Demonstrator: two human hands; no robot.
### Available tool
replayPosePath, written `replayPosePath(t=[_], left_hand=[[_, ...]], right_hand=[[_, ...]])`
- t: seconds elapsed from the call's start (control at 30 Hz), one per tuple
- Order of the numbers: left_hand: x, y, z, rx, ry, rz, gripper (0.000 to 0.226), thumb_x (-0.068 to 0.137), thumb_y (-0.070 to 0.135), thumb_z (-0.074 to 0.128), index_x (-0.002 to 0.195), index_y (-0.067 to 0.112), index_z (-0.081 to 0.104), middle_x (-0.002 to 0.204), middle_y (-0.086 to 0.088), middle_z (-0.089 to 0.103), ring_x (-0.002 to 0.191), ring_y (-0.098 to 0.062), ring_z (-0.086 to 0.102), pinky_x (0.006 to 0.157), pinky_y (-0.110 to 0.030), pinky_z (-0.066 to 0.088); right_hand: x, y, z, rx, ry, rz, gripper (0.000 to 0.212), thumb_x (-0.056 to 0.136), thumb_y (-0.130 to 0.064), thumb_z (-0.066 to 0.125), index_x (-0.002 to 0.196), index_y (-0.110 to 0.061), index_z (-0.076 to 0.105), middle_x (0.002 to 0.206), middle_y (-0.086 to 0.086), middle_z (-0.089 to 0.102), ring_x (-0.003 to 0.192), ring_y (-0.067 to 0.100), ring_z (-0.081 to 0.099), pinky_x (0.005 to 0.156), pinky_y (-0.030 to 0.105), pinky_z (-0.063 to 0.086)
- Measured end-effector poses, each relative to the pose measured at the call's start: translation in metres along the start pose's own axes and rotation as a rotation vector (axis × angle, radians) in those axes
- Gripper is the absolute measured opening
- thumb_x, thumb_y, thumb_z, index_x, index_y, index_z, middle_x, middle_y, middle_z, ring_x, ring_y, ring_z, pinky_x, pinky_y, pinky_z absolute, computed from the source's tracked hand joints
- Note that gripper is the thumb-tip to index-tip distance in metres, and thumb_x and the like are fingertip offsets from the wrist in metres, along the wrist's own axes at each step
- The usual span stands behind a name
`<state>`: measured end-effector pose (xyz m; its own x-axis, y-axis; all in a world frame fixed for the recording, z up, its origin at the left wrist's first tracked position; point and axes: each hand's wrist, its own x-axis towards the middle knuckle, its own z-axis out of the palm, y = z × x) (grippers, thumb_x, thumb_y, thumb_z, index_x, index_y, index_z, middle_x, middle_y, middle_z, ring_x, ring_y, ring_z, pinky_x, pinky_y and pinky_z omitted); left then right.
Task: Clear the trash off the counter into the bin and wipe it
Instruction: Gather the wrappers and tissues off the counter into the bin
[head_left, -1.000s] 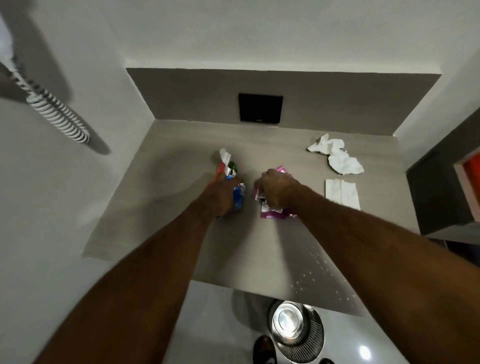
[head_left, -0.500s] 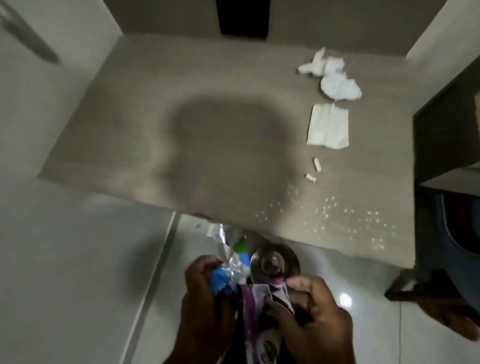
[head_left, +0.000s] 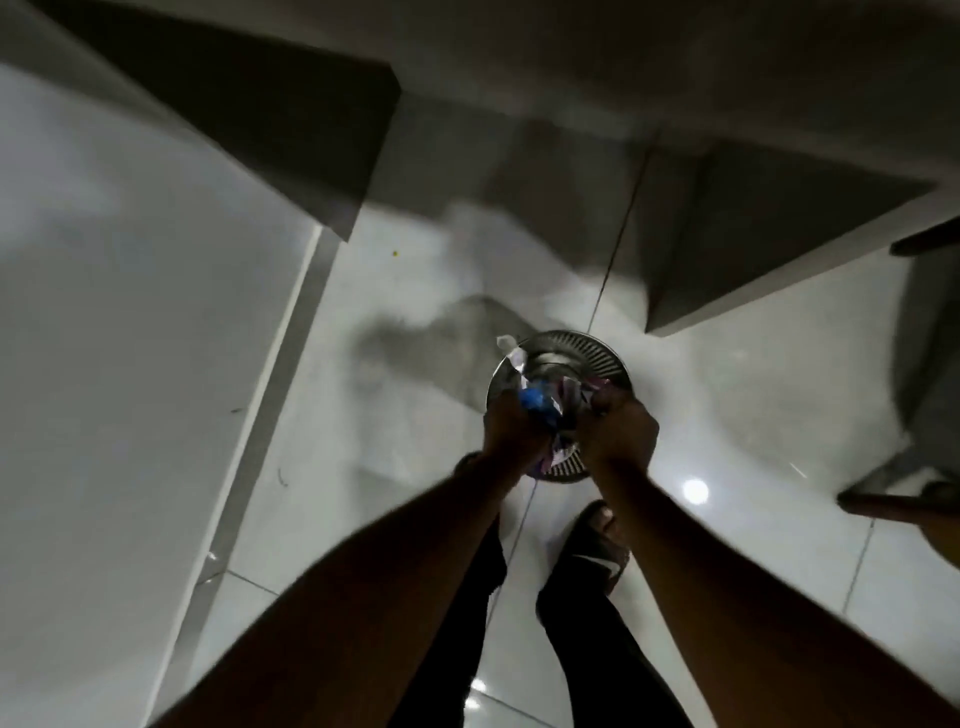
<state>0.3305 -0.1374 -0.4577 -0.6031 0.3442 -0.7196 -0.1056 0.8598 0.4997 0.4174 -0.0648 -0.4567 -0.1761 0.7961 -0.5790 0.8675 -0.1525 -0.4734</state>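
Note:
Both hands hang over a round metal mesh bin (head_left: 582, 351) that stands on the white tiled floor. My left hand (head_left: 511, 423) is closed on a crumpled blue and silver wrapper (head_left: 535, 402), whose silver end sticks up over the bin's left rim. My right hand (head_left: 618, 431) is closed on a purple and white wrapper (head_left: 571, 392). The two hands are side by side and almost touching, directly above the bin's opening. The counter top itself is out of view.
The underside and front edges of the counter (head_left: 291, 130) loom above the bin. A white wall panel (head_left: 104, 312) fills the left. My sandalled foot (head_left: 597, 540) stands just behind the bin. A dark piece of furniture (head_left: 930, 364) is at the right.
The camera has tilted down from the counter to the floor. Both hands have carried the wrappers down from the counter's edge to just over the bin.

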Motion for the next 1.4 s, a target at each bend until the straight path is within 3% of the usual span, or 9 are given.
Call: replayPosePath(t=[0.1,0.3,0.53,0.67,0.73,0.9,1.07,1.27,1.4], left_hand=[[0.044,-0.021,0.025,0.111,-0.162,-0.111,0.053,0.09,0.018,0.063,0.139,0.002,0.049,0.139,-0.02,0.057,0.126,-0.035,0.056,0.104,-0.039,0.048],[0.077,-0.031,0.05,0.037,-0.418,-0.13,0.047,0.09,-0.002,0.061,0.135,-0.001,0.047,0.113,-0.023,0.069,0.09,-0.026,0.067,0.066,-0.023,0.055],[0.049,-0.009,0.01,0.327,0.018,0.052,0.038,0.084,0.03,0.067,0.112,0.004,0.07,0.113,-0.019,0.073,0.106,-0.035,0.069,0.087,-0.036,0.056],[-0.019,0.02,-0.033,0.37,0.04,0.276,0.024,0.086,0.019,0.062,0.105,0.007,0.071,0.105,-0.018,0.074,0.094,-0.036,0.07,0.079,-0.035,0.058],[-0.065,0.04,-0.065,0.401,0.035,0.409,0.021,0.09,0.013,0.053,0.101,0.005,0.069,0.098,-0.019,0.074,0.088,-0.036,0.069,0.074,-0.034,0.054],[-0.186,0.113,-0.155,0.448,0.03,0.759,0.031,0.094,0.017,0.051,0.117,0.005,0.069,0.106,-0.015,0.075,0.094,-0.028,0.071,0.085,-0.03,0.056],[-0.262,0.201,-0.22,0.219,0.244,0.879,0.016,0.09,0.013,0.063,0.099,0.01,0.075,0.091,-0.003,0.077,0.078,0.002,0.062,0.077,0.007,0.037],[-0.259,0.333,-0.268,0.217,0.39,1.006,0.013,0.093,0.01,0.06,0.094,0.007,0.072,0.087,-0.007,0.074,0.074,-0.012,0.061,0.068,-0.003,0.04],[-0.212,0.4,-0.284,0.452,0.331,1.015,0.023,0.094,0.011,0.048,0.108,0.001,0.063,0.103,-0.019,0.067,0.096,-0.034,0.061,0.083,-0.035,0.047]], right_hand=[[0.025,0.009,0.027,-0.049,-0.072,0.01,0.025,0.09,-0.018,0.064,0.109,-0.007,0.074,0.105,0.015,0.076,0.099,0.033,0.07,0.075,0.024,0.047],[0.043,0.015,0.052,0.093,-0.161,0.128,0.033,0.094,-0.009,0.051,0.123,-0.001,0.064,0.122,0.022,0.067,0.109,0.033,0.064,0.076,0.024,0.044],[0.028,0.01,0.023,0.127,-0.054,0.198,0.032,0.099,-0.018,0.046,0.117,-0.001,0.067,0.121,0.022,0.068,0.11,0.039,0.062,0.086,0.03,0.047],[-0.031,-0.015,-0.035,0.192,0.135,-0.069,0.025,0.094,-0.014,0.048,0.096,-0.002,0.07,0.09,0.013,0.072,0.063,0.012,0.054,0.057,-0.009,0.033],[-0.07,-0.033,-0.079,0.191,0.208,-0.2,0.024,0.094,-0.012,0.05,0.099,-0.001,0.071,0.088,0.012,0.073,0.068,0.012,0.056,0.06,-0.013,0.028],[-0.162,-0.082,-0.187,0.18,0.201,-0.42,0.024,0.094,-0.009,0.058,0.114,-0.005,0.07,0.107,0.013,0.074,0.095,0.028,0.07,0.086,0.031,0.056],[-0.225,-0.146,-0.276,0.185,0.317,-0.616,0.021,0.086,-0.005,0.068,0.103,-0.017,0.071,0.097,0.001,0.075,0.086,0.018,0.071,0.078,0.026,0.055],[-0.193,-0.256,-0.368,0.097,0.472,-0.664,0.028,0.091,-0.016,0.064,0.117,-0.005,0.069,0.113,0.013,0.073,0.102,0.029,0.068,0.092,0.038,0.054],[-0.138,-0.321,-0.397,-0.08,0.381,-0.56,0.04,0.095,-0.03,0.053,0.133,-0.016,0.058,0.137,0.012,0.058,0.118,0.03,0.058,0.099,0.037,0.046]])
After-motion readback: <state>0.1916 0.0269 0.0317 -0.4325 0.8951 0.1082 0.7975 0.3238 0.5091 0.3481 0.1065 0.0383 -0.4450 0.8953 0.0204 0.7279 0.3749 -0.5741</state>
